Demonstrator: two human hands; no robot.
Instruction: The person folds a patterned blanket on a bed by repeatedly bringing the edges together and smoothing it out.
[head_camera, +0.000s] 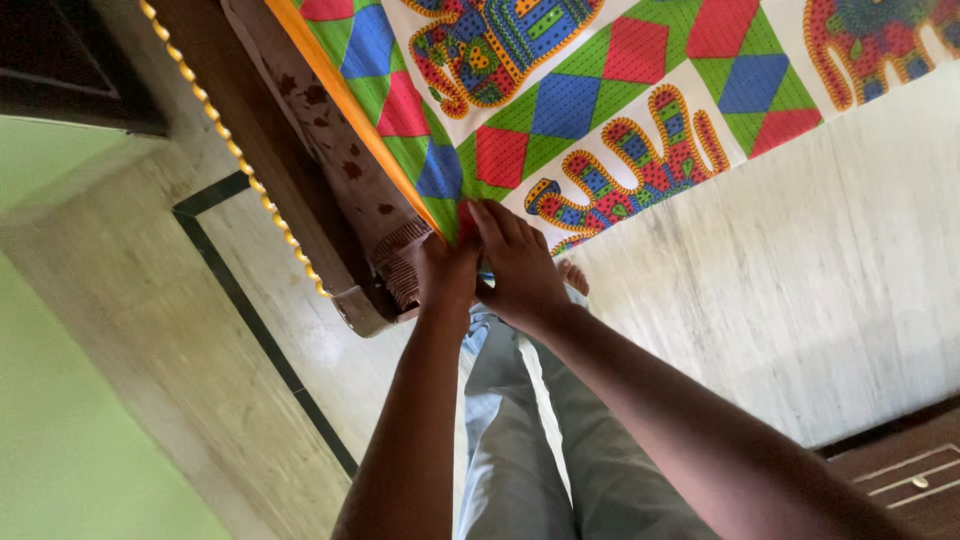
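My left hand (447, 272) and right hand (517, 268) both pinch the corner of the colourful sheet (600, 90) at the bed corner (375, 300); the sheet lies spread already; only this corner seems left.

The bedsheet (620, 90) is spread on the bed (300, 190), whose corner is met by both hands side by side, the left hand (447, 275) touching the right hand (520, 270). The floor (800, 270) is seen to the right, the wall (60, 400) to the left.
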